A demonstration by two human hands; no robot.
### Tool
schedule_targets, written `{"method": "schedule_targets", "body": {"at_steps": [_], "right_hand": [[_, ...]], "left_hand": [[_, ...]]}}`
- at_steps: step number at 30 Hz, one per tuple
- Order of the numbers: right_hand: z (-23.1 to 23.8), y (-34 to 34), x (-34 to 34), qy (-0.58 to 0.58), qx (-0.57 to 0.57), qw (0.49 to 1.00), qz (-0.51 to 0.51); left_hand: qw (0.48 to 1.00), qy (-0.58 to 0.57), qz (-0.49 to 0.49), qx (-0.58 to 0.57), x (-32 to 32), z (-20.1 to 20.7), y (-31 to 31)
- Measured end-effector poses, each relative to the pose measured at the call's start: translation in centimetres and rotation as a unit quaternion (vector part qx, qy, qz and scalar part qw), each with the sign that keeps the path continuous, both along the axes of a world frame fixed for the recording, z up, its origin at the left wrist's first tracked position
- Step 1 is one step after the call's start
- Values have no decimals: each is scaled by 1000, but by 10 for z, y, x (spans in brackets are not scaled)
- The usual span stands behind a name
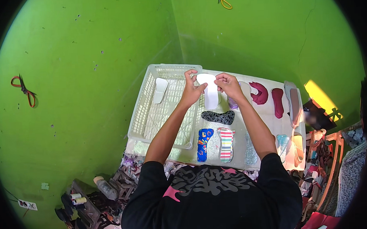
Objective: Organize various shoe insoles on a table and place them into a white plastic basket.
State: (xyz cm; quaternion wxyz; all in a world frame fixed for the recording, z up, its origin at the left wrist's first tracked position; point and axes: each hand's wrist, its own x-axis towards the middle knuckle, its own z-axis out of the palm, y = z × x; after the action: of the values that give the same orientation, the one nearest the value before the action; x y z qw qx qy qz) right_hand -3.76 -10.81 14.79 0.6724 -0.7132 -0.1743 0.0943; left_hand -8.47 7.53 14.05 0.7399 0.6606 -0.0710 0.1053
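Note:
Above the white table (185, 155), a white insole-shaped piece (211, 98) is held upright between my two hands. My left hand (192, 89) grips its left edge, thumb over the front and fingers curled. At the upper right edge, my right hand (229, 85) pinches it between thumb and fingers. Just below lies a black patterned sole-shaped piece (218, 117). Nearer to me are a blue printed piece (204, 144) and a striped one (226, 145). Partly hidden behind my right hand is a purple piece (233, 104).
A pale plastic basket (139, 112) on the left holds another white insole-shaped piece (160, 91). Maroon pieces (277, 103), a stack of greyish-brown pieces (294, 104) and tan ones (298, 149) lie right. Green walls close in behind; scissors (24, 91) hang left. Scraps clutter the floor.

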Motion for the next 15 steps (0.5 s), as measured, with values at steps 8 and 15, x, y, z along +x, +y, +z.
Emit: {"method": "schedule_targets", "body": {"at_steps": [8,15], "right_hand": [[-5,30,-23,32,21,999,21],[-18,65,-37,49,46,997,43]], "left_hand": [[998,-52,37,29,-40,-12,19],[991,40,-10,125,-65,-27,55]]}}
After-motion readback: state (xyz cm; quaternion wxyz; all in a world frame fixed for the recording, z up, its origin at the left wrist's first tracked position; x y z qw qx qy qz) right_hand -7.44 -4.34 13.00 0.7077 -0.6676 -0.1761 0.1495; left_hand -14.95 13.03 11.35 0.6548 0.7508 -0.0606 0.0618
